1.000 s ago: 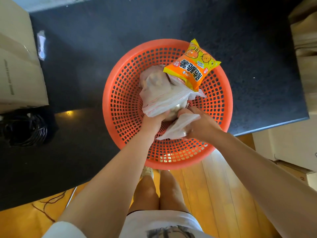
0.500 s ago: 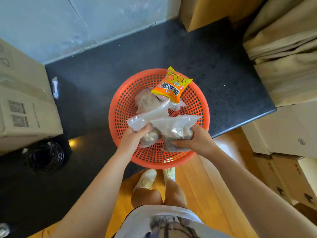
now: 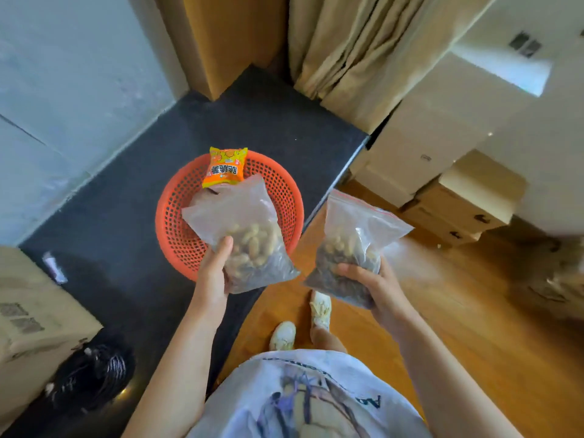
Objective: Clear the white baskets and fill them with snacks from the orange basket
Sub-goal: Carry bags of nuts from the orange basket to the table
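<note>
Left hand (image 3: 211, 277) grips a peanut bag (image 3: 243, 229) above the orange basket (image 3: 177, 222) on the desk (image 3: 132, 172). Right hand (image 3: 380, 289) grips a second bag (image 3: 350, 245) over the floor (image 3: 458, 311). Orange packet (image 3: 225, 167) lies in the basket.

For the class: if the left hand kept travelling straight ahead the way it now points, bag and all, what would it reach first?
Most likely the orange basket, and then the orange snack packet at its far rim. The left hand holds its peanut bag above the basket, so height is uncertain.
</note>
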Tool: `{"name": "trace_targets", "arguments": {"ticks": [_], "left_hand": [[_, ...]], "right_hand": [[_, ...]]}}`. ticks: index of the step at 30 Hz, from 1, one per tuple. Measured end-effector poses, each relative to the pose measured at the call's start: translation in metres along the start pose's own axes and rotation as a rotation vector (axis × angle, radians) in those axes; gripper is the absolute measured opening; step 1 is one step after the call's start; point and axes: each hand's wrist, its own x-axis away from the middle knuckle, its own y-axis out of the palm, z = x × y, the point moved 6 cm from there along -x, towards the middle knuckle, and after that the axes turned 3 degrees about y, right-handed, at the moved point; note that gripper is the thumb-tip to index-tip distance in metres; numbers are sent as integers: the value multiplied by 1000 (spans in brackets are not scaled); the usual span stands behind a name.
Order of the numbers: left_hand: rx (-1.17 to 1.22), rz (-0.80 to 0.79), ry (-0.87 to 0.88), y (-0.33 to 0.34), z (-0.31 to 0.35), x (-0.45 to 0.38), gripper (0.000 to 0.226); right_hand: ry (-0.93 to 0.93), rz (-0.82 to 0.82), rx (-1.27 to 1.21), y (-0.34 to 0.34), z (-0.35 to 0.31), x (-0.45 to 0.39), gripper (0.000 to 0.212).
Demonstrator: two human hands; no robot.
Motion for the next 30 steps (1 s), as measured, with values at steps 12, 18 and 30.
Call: {"name": "trace_targets", "arguments": {"ticks": [12,18,30], "left_hand": [[-450,-633,-77,193,-61,115,57],[-592,-946,-77,282,-131,224,36],[-844,-1347,-163,367,-297,491,36]], "right_hand": [[-161,598,-409,-139,73,204,65],[-300,905,-639,-199,141,342,50],[-382,1460,-974,-273,315,591,35]]}}
